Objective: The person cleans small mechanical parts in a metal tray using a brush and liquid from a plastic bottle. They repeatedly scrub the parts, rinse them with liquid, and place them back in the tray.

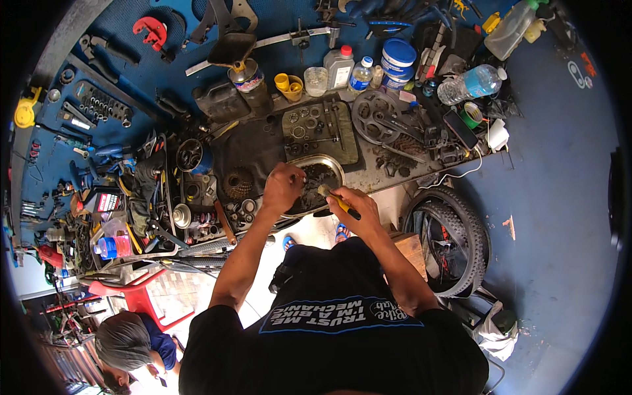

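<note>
Past my left hand (282, 189), up the bench, I see a round can (248, 78) with a pale printed label and a yellow cap. Right of it, beyond both hands, stands a grey flat bottle (339, 67) with a red cap, then a small bottle (361, 74) with a blue label, then a blue tub (398, 60) with a white band. Well beyond my right hand (352, 207), to the right, a clear bottle (473, 83) with a blue label lies on its side. Below it a dark phone (460, 129) lies flat, screen off. Far left of my left hand lies a bottle (113, 247) with a blue-red label.
</note>
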The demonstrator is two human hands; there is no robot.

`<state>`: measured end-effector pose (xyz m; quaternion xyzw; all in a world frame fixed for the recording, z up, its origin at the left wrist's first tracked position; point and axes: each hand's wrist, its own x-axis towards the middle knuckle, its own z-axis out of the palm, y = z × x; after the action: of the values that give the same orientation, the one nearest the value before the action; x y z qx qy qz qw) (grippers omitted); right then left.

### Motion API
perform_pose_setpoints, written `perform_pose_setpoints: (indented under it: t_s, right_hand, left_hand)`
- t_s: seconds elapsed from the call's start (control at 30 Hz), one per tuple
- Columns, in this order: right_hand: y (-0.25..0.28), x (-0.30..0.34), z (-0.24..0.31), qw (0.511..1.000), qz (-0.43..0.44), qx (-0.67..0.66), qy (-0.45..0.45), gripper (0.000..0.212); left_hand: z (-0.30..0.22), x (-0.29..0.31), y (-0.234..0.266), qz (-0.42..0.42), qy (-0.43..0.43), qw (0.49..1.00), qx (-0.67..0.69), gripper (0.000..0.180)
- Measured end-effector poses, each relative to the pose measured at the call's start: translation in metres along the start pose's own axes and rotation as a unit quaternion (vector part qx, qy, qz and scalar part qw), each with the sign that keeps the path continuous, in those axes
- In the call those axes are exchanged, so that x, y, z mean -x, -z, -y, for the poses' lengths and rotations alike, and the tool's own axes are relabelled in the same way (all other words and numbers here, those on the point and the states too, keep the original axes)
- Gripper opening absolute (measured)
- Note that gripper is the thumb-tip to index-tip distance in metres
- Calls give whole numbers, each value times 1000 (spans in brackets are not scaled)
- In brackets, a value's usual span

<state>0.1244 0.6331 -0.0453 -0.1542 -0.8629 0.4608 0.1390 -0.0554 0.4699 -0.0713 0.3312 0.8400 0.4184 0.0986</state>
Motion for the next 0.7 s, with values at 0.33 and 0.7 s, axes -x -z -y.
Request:
perform_pose_setpoints:
  t_s: [0.33,0.7]
  right_hand:
    - [-7,4,-14,998,-26,38,33,29]
    - [1,13,-24,996,-5,63,62,23]
  left_hand:
    - [40,-81,-8,-9,41,990,-138,16]
    - [-93,-107,-155,181,-55,970,-152,25]
